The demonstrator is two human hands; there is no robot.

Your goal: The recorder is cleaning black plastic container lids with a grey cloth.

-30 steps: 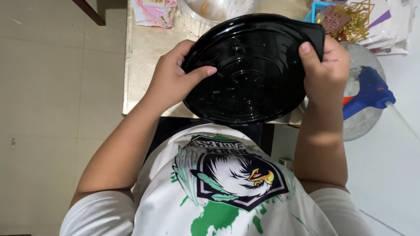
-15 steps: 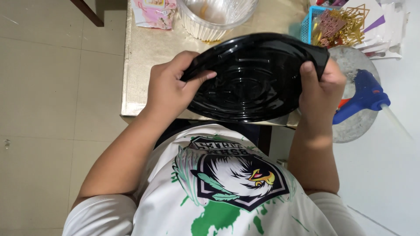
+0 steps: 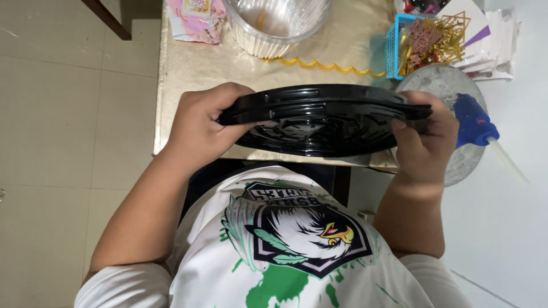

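Head view: both hands held a round black tray [image 3: 319, 122] edge-on above the near edge of the counter [image 3: 194, 74], just in front of the person's chest. The left hand [image 3: 202, 122] was closed over the left rim, thumb on top and fingers curled under; the right hand [image 3: 425, 137] was closed the same way on the right rim.

The tray was glossy moulded plastic, thin-walled, with raised concentric ribs and a flat lip. It looked light and somewhat flexible, likely to bow if squeezed in the middle, and the shiny surface looked slippery. The lip at opposite sides, where the hands sat, seemed the soundest place to take it, since the ribs stiffen it there.

The counter had a smooth, gold-toned sheen. On it stood a clear ribbed plastic bowl [image 3: 277, 23], rigid and transparent, with a wavy yellow strip [image 3: 325, 65] lying just beside it. A pink packet [image 3: 197, 17] lay at the far left. A small blue basket [image 3: 399, 45] held gold cut-out decorations. A blue glue gun [image 3: 474, 122] rested on a grey round slab [image 3: 439, 85] to the right.
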